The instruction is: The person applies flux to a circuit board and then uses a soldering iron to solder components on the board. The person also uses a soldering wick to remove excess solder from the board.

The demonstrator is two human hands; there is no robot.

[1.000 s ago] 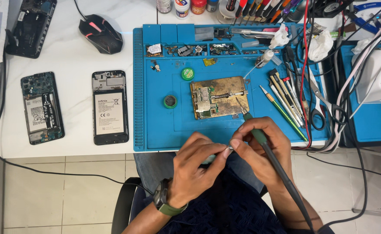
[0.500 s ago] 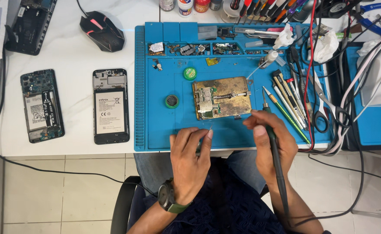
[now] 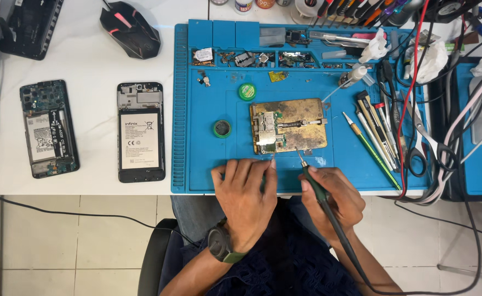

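A circuit board sits clamped on a brass-coloured holder at the middle of the frame, on a blue mat. The board takes the left part of the holder, with a spring bar running to the right.

Just below the holder's lower edge, the right hand grips a soldering iron, fingers closed around its green handle; the tip points up and lies at the holder's bottom rim, right of the board. The iron's black cord runs down toward the lower right of the frame. The left hand rests palm down on the mat's lower edge, fingers loosely spread and holding nothing; 1 fingertip reaches up close to the board's lower corner. A dark watch is on that wrist.

Left of the holder lie 2 small round green tins, 1 near it and 1 higher up. To the right, tweezers and picks lie in a slanted row, with scissors beyond them. Small parts fill the trays along the mat's top.

On the white desk to the left of the mat lie 2 opened phones: 1 with a white battery just beside the mat, 1 farther left. A black mouse sits in the upper left of the frame, and tangled cables crowd the right.
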